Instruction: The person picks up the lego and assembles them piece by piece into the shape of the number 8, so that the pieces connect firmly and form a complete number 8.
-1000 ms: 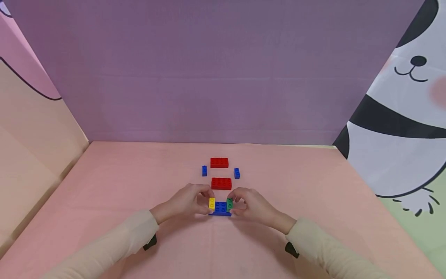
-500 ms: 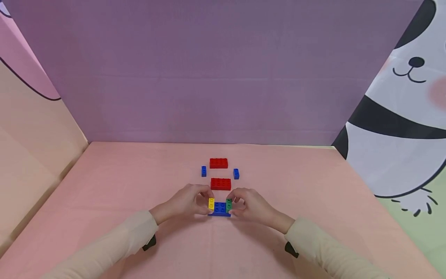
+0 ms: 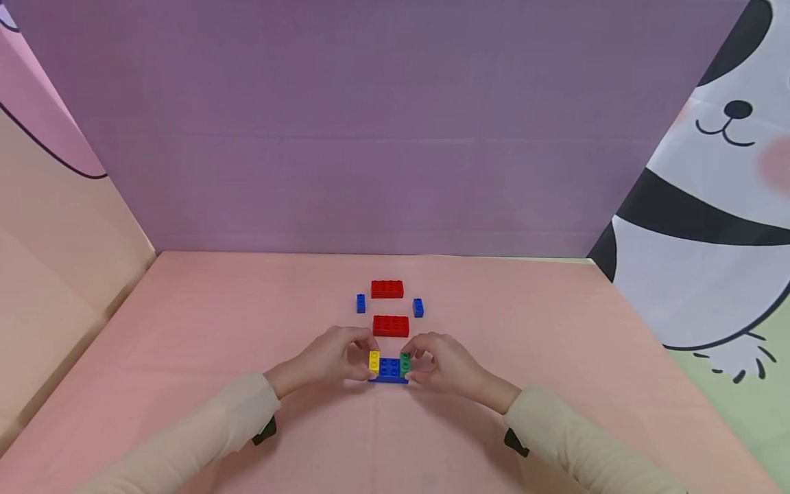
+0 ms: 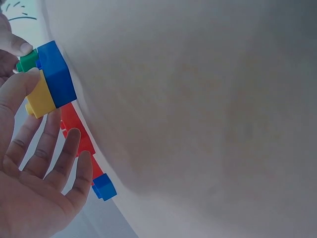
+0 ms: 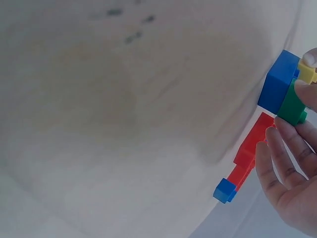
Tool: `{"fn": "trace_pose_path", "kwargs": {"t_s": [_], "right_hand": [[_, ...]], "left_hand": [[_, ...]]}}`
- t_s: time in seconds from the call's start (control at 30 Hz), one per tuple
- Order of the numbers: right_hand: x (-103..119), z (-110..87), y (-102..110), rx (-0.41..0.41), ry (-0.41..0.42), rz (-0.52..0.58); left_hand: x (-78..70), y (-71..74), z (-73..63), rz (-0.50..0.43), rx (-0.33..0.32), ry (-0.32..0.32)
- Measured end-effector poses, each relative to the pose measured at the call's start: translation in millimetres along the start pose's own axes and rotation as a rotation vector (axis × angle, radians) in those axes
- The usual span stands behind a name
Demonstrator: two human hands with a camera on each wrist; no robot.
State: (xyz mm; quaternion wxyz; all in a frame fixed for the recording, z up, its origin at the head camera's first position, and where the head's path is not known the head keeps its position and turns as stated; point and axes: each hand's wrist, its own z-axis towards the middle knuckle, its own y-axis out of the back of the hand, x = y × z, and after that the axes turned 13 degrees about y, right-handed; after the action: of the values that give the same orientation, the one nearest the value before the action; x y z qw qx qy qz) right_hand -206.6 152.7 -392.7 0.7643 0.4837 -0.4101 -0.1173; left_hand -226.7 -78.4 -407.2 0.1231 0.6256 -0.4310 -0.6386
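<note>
A blue toy brick (image 3: 389, 368) lies on the pink tabletop in front of the person, its middle studs showing. On its left end sits a small yellow brick (image 3: 374, 363), pinched between the thumb and fingers of my left hand (image 3: 330, 355). My right hand (image 3: 453, 367) pinches a small green brick (image 3: 404, 364) on the right end. Both wrist views show the small bricks against the studded face of the blue brick (image 4: 57, 74). In the right wrist view the green brick (image 5: 292, 101) is between thumb and fingertips.
Just beyond the hands lies a red brick (image 3: 391, 326), with a second red brick (image 3: 387, 289) farther back. Two small blue bricks stand apart, the left blue brick (image 3: 361, 303) and the right blue brick (image 3: 418, 307). A purple backdrop (image 3: 370, 137) rises behind the table.
</note>
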Motion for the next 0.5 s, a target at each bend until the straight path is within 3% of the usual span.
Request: {"fn": "trace_pose_path", "kwargs": {"t_s": [0.5], "right_hand": [[0.9, -1.5, -1.9, -0.013, -0.033, -0.019]], "left_hand": [[-1.4, -0.4, -1.3, -0.014, -0.002, -0.012]]}}
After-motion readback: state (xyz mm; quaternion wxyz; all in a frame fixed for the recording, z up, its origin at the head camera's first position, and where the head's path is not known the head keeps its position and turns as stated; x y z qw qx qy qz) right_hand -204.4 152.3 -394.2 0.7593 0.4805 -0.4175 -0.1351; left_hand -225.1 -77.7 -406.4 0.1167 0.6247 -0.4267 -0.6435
